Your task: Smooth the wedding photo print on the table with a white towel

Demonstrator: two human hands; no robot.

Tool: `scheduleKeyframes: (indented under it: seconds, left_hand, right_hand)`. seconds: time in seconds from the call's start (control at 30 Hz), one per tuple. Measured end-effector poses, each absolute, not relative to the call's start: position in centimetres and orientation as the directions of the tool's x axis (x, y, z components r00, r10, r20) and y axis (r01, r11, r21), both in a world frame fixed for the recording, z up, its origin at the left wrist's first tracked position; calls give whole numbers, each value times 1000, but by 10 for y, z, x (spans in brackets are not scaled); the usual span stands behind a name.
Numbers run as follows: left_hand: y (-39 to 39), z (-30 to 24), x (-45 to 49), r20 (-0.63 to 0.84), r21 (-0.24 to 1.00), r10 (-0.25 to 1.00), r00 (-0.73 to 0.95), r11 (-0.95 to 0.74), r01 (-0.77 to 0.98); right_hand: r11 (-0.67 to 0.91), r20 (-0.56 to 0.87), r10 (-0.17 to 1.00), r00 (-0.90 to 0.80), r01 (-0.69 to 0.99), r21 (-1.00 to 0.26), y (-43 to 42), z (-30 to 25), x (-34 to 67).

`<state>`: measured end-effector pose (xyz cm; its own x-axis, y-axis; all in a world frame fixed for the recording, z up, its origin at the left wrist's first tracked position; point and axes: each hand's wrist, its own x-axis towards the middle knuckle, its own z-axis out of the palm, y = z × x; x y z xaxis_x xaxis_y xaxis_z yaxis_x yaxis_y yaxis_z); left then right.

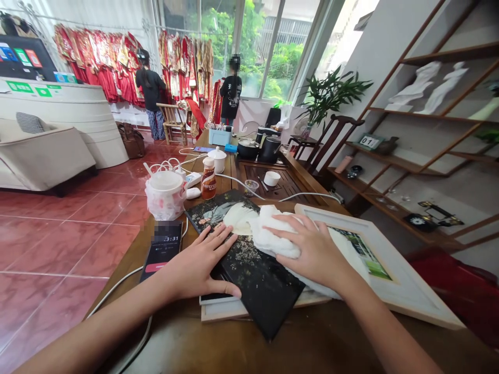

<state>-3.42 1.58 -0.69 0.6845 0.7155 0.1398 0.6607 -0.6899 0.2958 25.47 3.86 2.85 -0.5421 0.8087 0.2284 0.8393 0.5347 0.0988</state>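
Note:
A dark photo panel [265, 291] with a pale dress and small light specks printed on it lies at a slant before me. My left hand [200, 262] rests flat on its left edge, fingers spread and thumb out. A bunched white cloth [268, 236] is under my right hand [314, 249], whose fingers curl over it against the panel's right side; part of the cloth trails out to the right behind my wrist. Beneath the panel are light-edged frames [226, 310]. To the right lies a white picture frame [405, 275] with a green picture, partly covered by the cloth.
Left of the panel are a phone [166, 246], cables, a bagged white cup [166, 192] and a Nescafé bottle [208, 179]. Beyond sit a lidded white cup [217, 160], a small bowl [272, 178] and dark pots [268, 149]. Two people stand near red garments. Shelves rise at right.

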Motion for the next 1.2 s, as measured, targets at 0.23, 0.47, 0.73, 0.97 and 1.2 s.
scheduleKeyframes:
  seconds: [0.23, 0.47, 0.73, 0.97, 1.2]
  left_hand:
    - [21, -4, -37, 202, 290, 686, 699, -724, 626]
    - [23, -7, -36, 251, 324, 682, 686, -727, 605]
    - [30, -6, -46, 164, 345, 665, 729, -731, 589]
    - [34, 0, -52, 140, 399, 608, 782, -757, 517]
    - [33, 1, -51, 153, 363, 587, 795, -781, 508]
  right_hand:
    - [531, 213, 808, -550, 835, 141, 20, 23, 258]
    - [541, 238, 789, -567, 824, 170, -11, 21, 256]
    - [629, 191, 740, -645, 764, 143, -19, 27, 264]
    - [625, 190, 748, -635, 772, 120, -5, 35, 268]
    - [622, 187, 756, -627, 777, 95, 23, 29, 267]
